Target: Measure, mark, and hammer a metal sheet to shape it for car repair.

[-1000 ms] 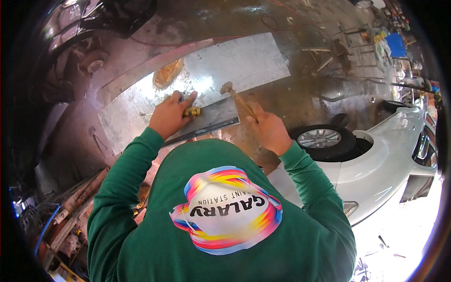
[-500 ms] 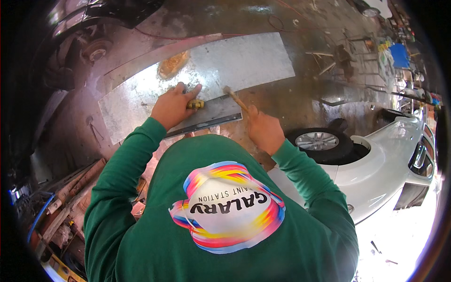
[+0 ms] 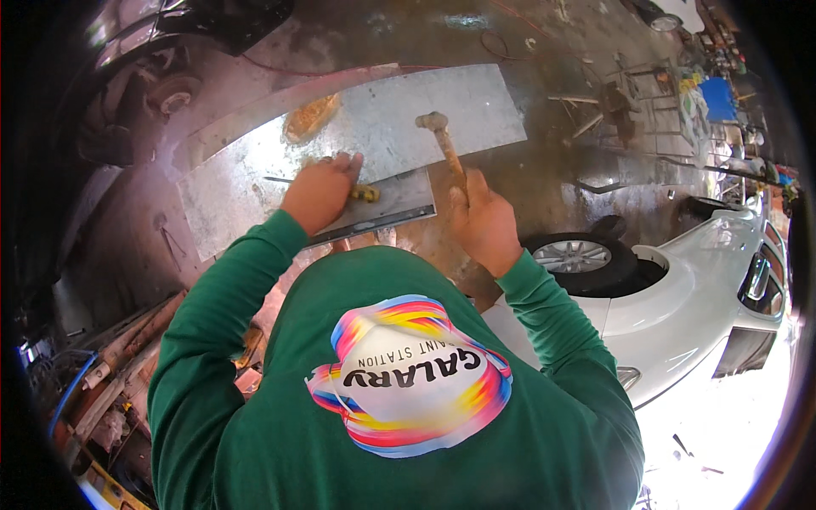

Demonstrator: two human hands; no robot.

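Note:
My left hand (image 3: 321,194) is closed over a screwdriver (image 3: 365,194) above a sheet of metal (image 3: 480,106). The tool's yellow handle sticks out to the right of the hand and its thin shaft to the left; the middle is hidden under my fingers. In my right hand (image 3: 486,223) is a hammer (image 3: 448,151), gripped by its wooden handle, its head over the right part of the sheet. A narrower grey metal piece (image 3: 399,194) with a dark edge lies at the sheet's near side, beside my left hand. A brown patch (image 3: 311,119) shows on the sheet.
To the right stands a silver car (image 3: 680,297) with a front wheel (image 3: 574,253). A dark vehicle (image 3: 212,30) with an exposed brake disc (image 3: 174,95) is at the far left. Wooden lengths and scrap (image 3: 119,374) lie at the lower left. A red hose (image 3: 501,51) crosses the floor.
The hammer has risen and swung forward, its head now farther over the sheet. My left fingers have drawn closer together, and the screwdriver has tilted slightly, its handle shifting right.

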